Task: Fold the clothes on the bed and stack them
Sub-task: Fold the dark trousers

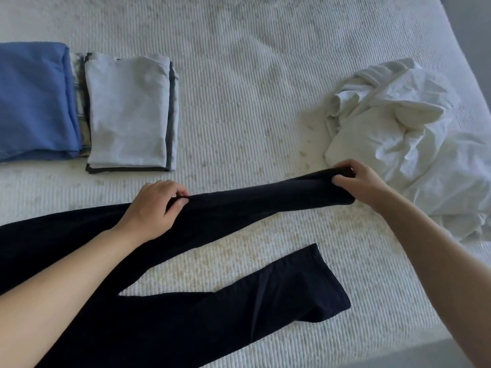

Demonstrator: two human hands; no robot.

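Note:
Dark navy trousers (186,314) lie spread on the white bed (252,88), legs pointing right. The far leg is lifted off the bed. My left hand (156,208) pinches that leg's upper edge near its middle. My right hand (364,181) grips the hem end of the same leg. The near leg lies flat, its hem at lower right. A folded stack topped by a light grey garment (127,112) sits at the back left. Beside it lies a folded blue garment (34,99).
A crumpled heap of white clothing (414,134) lies at the right, just beyond my right hand. The bed's right and front edges run past the lower right corner, with grey floor (435,354) below.

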